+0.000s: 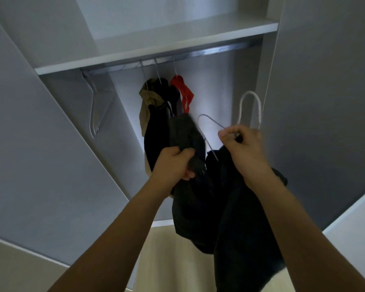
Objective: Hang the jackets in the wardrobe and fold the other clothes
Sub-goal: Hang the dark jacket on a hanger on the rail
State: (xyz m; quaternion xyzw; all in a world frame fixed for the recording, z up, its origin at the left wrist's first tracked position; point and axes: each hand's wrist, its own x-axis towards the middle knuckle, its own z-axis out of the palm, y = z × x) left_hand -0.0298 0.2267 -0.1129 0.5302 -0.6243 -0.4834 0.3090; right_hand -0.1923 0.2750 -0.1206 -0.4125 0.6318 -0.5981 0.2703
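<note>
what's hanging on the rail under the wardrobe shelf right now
On the rail: an empty hanger at left, then tan, black and red garments on hangers. Their lower parts are hidden behind the held dark jacket.

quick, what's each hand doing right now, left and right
Left hand: closed, gripping the dark jacket by its grey fabric.
Right hand: closed, pinching the white hanger below its hook.

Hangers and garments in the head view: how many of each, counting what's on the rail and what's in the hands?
Hangers carrying garments on the rail: 3 (tan, black, red)
Empty hanger on the rail: 1
Hanger held by the right hand: 1
Dark jacket gripped by the left hand: 1
Total: 5 hangers, 4 garments
</note>
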